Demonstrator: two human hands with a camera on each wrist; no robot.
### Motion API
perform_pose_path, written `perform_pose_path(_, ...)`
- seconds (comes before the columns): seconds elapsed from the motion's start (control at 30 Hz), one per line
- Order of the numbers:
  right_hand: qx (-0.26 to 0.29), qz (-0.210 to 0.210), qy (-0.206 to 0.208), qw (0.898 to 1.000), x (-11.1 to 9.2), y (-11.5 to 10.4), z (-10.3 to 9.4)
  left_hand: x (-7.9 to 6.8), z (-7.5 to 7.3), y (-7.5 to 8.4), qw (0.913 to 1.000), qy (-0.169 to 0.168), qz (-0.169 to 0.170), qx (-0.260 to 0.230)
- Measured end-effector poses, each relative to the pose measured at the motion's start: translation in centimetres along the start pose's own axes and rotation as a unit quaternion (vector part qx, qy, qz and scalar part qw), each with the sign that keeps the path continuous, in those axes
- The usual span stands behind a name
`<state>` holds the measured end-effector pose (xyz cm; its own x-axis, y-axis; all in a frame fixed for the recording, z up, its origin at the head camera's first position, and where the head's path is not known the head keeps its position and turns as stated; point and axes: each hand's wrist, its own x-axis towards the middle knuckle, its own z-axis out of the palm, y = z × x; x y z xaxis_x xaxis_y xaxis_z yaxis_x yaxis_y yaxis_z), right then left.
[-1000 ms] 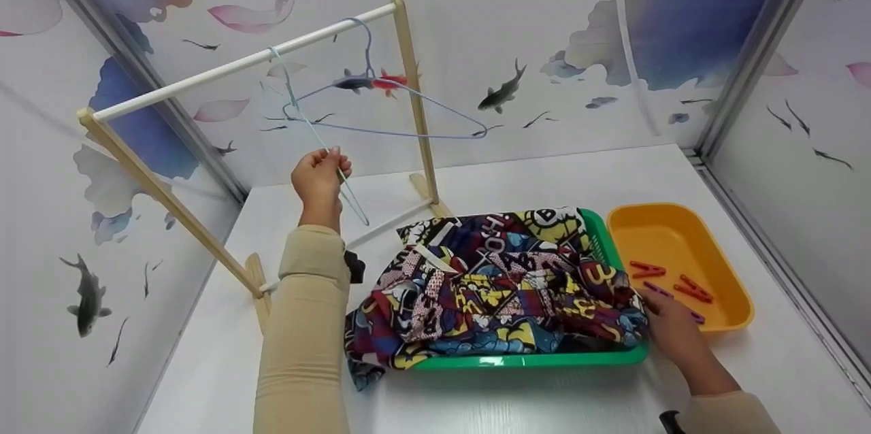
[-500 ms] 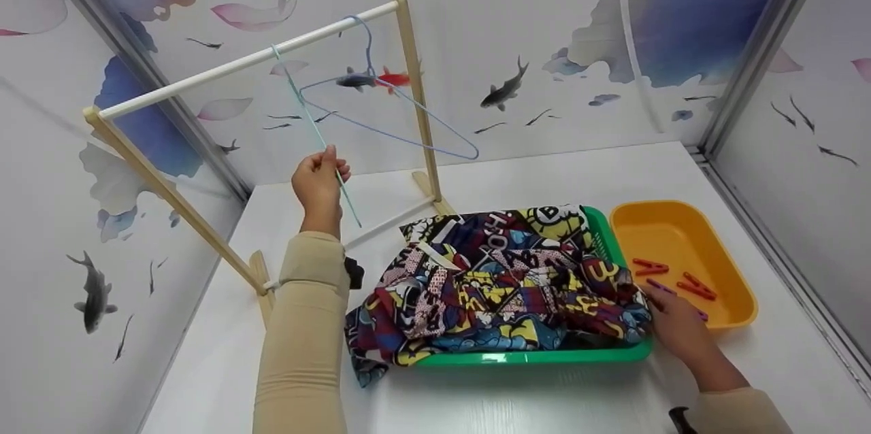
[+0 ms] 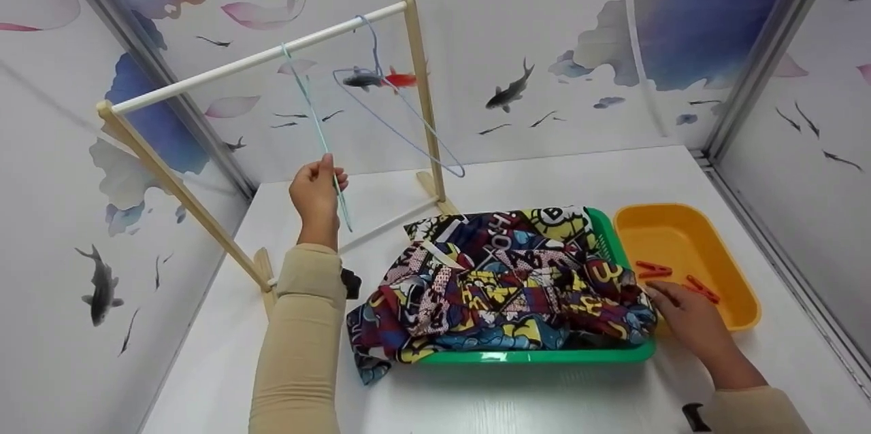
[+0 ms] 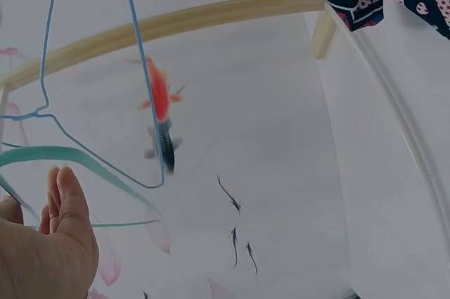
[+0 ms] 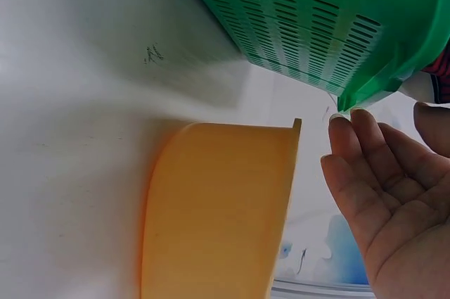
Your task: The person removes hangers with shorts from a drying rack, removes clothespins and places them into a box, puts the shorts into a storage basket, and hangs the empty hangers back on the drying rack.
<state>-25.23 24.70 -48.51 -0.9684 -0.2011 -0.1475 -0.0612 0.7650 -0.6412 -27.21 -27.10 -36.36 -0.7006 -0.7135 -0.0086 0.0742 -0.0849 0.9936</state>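
A teal clothes hanger (image 3: 315, 111) hooks over the white rail, seen nearly edge-on in the head view. My left hand (image 3: 318, 192) grips it low down, thumb uppermost; the left wrist view shows the same hand (image 4: 53, 243) beside the teal wire. To its right hangs a blue hanger (image 3: 408, 131), turned at an angle. A colourful printed garment (image 3: 503, 298) lies heaped in a green basket (image 3: 531, 356), one end draped over the left side. My right hand (image 3: 697, 325) is at the basket's right rim, its fingers loosely extended in the right wrist view, close to the cloth.
The wooden rack with its white rail (image 3: 238, 65) stands at the left of the white table (image 3: 544, 182). An orange tub (image 3: 680, 230) with red clothespins (image 3: 654, 269) sits right of the basket. Printed wall panels enclose the table.
The teal hanger has turned in my left hand, and the blue hanger has swung round on the rail. My right hand has shifted slightly right, at the garment's edge.
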Motion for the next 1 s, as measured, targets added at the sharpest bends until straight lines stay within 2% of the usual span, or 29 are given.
perform_pose_path(0.2,-0.003,-0.003,0.0,1.0,0.2,-0.3,-0.6,-0.4,-0.6,-0.3,1.0,-0.002,-0.003,-0.007)
perform_pose_path(0.33,0.027,-0.008,-0.005,1.0,0.2,-0.9,-1.4,-0.7,-1.2,-0.7,0.9999,-0.002,0.008,-0.009)
perform_pose_path(0.5,0.051,0.006,-0.033,0.998,0.6,-1.7,-2.7,-1.3,-2.2,-1.4,0.9998,0.008,0.012,0.011)
perform_pose_path(0.6,0.037,-0.002,-0.026,0.999,1.0,-2.4,-3.3,-1.7,-3.0,-1.9,0.9998,0.016,0.007,0.011)
perform_pose_path(0.77,-0.015,-0.044,0.004,0.999,1.6,-3.8,-3.9,-2.8,-4.7,-3.1,0.9998,0.02,-0.003,0.0)
perform_pose_path(0.9,-0.036,-0.061,0.016,0.997,2.0,-5.0,-4.0,-3.9,-5.9,-4.8,0.9995,0.01,-0.027,0.013)
perform_pose_path(1.0,-0.035,-0.083,0.031,0.995,2.4,-5.6,-4.0,-4.9,-6.5,-6.2,0.9985,-0.012,-0.049,0.023)
